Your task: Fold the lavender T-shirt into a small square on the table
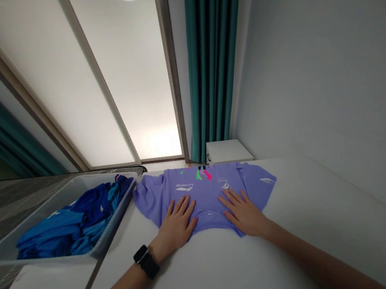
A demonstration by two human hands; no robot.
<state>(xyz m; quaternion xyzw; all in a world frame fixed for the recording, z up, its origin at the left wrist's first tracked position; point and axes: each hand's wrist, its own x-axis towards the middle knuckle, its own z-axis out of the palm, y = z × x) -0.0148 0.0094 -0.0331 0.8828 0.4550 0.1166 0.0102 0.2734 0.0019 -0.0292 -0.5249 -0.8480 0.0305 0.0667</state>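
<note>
A purple sports T-shirt (205,185) lies spread flat on the white surface (313,204), collar toward me and sleeves out to both sides, with white logos and pink and green marks near its far hem. My left hand (176,224) rests flat on the shirt's near left part, fingers stretched and apart; a black watch (146,261) is on that wrist. My right hand (242,211) lies flat on the near right part, fingers spread. Neither hand holds anything.
A white plastic tray (20,231) with several crumpled blue garments (75,220) stands at the left on a lower white ledge. A small white cabinet (227,151) sits beyond the shirt, by a teal curtain (211,62). A white wall runs along the right.
</note>
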